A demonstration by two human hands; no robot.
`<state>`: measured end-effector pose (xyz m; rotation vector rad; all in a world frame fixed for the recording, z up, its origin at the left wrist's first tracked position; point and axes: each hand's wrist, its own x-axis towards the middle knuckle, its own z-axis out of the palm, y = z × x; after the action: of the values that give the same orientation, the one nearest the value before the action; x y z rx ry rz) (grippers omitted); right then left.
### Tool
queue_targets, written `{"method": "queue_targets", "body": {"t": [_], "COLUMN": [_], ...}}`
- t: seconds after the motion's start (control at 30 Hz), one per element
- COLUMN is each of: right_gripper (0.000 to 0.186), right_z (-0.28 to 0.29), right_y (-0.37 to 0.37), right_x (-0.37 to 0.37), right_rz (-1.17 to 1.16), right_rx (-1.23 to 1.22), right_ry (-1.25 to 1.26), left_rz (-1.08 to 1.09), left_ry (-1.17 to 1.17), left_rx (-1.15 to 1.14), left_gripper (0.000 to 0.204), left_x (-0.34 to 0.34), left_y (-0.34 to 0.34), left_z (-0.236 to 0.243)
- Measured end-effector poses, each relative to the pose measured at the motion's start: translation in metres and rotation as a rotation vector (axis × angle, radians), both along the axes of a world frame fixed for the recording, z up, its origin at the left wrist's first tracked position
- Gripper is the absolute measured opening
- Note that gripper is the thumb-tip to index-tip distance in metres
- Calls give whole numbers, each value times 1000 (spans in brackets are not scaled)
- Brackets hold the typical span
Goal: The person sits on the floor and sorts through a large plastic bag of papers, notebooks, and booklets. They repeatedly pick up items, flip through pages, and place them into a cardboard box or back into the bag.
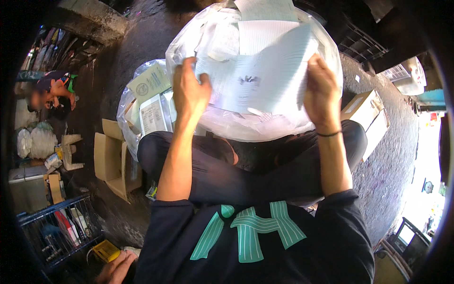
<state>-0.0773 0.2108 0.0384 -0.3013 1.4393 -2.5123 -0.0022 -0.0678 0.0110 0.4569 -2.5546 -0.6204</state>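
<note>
A large sheet of ruled white paper [269, 71] with a dark scribble-like mark lies spread and curved over the top of a big clear plastic bag [227, 122] in front of me. More papers [265, 35] fill the bag beneath and beyond it. My left hand [191, 93] is at the sheet's left edge, thumb and fingers apart, with nothing seen in it. At the right edge, where the paper bends up, my right hand [323, 92] has its fingers curled on the sheet; it is somewhat blurred. A dark band circles the right wrist.
Left of the big bag stands a smaller plastic bag [128, 116] holding a greenish booklet [152, 83] and printed papers. An open cardboard box [111, 158] sits beside it. Another carton [366, 111] is by my right knee. Another person [56, 92] sits at the far left, near a dark metal rack [61, 227].
</note>
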Motion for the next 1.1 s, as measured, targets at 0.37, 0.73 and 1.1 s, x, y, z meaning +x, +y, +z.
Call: {"method": "queue_targets", "body": {"t": [0.37,0.73,1.1], "right_gripper": [33,21,17], "right_z": [-2,-44,-43], "right_y": [98,30,-41], "right_x": [-63,-46,32], "right_rz": [31,-511,-335], "right_rx": [-341,1102,995], "right_ry": [144,531,879], "left_rz": [-285,-60,-238], "left_ry": [-321,-366,235], "left_rx": [583,553,277], "left_gripper": [51,82,8], "left_x": [-10,-13,9], "left_y": [43,108,68], "left_z": [-46,-99,1]}}
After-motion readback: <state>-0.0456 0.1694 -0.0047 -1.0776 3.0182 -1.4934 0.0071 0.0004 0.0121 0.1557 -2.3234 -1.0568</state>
